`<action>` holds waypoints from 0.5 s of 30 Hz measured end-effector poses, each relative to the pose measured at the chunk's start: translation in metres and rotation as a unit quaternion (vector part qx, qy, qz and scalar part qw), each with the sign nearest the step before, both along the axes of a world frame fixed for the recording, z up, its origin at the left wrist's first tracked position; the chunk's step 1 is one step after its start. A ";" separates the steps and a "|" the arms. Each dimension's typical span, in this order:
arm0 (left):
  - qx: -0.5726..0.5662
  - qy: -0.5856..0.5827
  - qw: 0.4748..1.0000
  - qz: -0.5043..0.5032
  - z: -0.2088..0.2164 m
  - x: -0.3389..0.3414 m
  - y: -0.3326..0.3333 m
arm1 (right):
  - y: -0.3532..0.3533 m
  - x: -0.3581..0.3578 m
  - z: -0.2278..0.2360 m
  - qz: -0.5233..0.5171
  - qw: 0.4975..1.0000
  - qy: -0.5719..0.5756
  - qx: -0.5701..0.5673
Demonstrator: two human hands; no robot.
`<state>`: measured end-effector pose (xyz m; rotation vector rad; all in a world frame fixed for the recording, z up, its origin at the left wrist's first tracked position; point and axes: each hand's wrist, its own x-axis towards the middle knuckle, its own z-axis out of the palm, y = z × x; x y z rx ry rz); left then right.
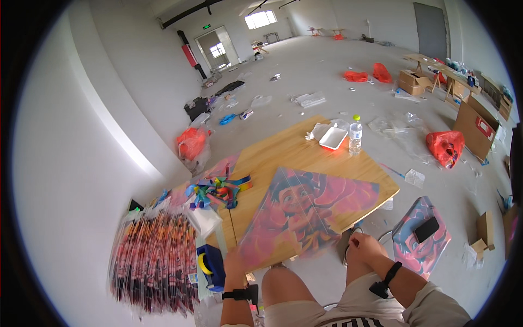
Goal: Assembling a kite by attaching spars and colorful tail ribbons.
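Printed sheet (305, 201) lay over the near part of the bench, left hand at its corner

Pink, purple and dark blue, with a large cartoon figure across it, the sheet was spread on the pale wooden bench (289, 146), its lower side reaching the near edge. The left hand (234, 264) was at the sheet's lower left corner; it was blurred, and I could not tell whether its fingers were gripping the film. The right hand (365, 248) was off the bench, just beyond the near edge and above the right leg. Its fingers were curled in toward the palm, and whether they held anything could not be made out. Both wrists wore black bands.

Left of the sheet, a tangle of many-coloured ribbons (218, 192) sat on the bench. Toward the far right corner a white tray (333, 137) stood just beside a clear bottle (355, 136) with a green cap. Near the left hand was a blue tape dispenser (213, 267) with a yellow roll, next to a thick row of plastic-wrapped packets (155, 256). On the right, a dark phone (426, 229) rested on a pink and blue printed panel (411, 250).
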<state>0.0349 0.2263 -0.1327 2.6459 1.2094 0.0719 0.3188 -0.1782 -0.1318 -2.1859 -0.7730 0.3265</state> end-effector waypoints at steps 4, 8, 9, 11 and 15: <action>0.101 -0.222 0.943 -0.226 -0.010 -0.016 -0.065 | -0.016 0.001 0.002 -0.038 0.999 0.010 -0.010; -0.032 -0.259 0.964 -0.052 -0.025 -0.067 -0.111 | -0.026 0.003 -0.006 -0.048 0.999 0.013 0.014; -0.069 -0.276 0.959 -0.001 -0.033 -0.081 -0.114 | -0.028 0.004 -0.008 -0.048 0.999 0.006 0.021; -0.084 -0.265 0.958 0.063 -0.052 -0.110 -0.109 | -0.033 0.008 -0.012 -0.034 0.999 0.012 0.030; -0.164 -0.281 0.926 0.189 -0.110 -0.191 -0.081 | -0.040 0.015 -0.023 -0.018 0.998 -0.031 0.056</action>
